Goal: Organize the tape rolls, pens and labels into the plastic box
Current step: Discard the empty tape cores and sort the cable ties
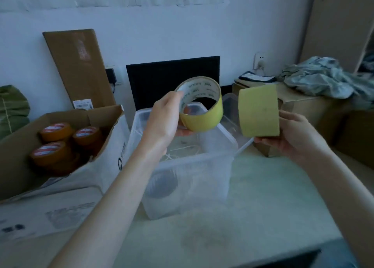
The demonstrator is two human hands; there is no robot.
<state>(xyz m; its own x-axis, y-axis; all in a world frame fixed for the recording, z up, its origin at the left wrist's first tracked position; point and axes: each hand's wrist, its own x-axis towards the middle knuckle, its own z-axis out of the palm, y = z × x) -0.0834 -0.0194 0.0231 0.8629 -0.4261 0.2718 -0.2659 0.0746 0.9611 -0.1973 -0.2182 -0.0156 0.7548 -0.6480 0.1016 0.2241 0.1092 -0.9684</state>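
Observation:
My left hand grips a yellow tape roll by its rim, thumb inside the core, above the clear plastic box. A second yellow tape roll is held side-on in my right hand, above and to the right of the box. A dark tape roll shows through the box's near wall, and white string lies on its bottom. Several orange tape rolls sit in an open cardboard box at the left.
The box's clear lid leans behind it. A black panel and flat cardboard stand against the wall. Cardboard boxes with crumpled cloth fill the right. A printed carton lies at front left.

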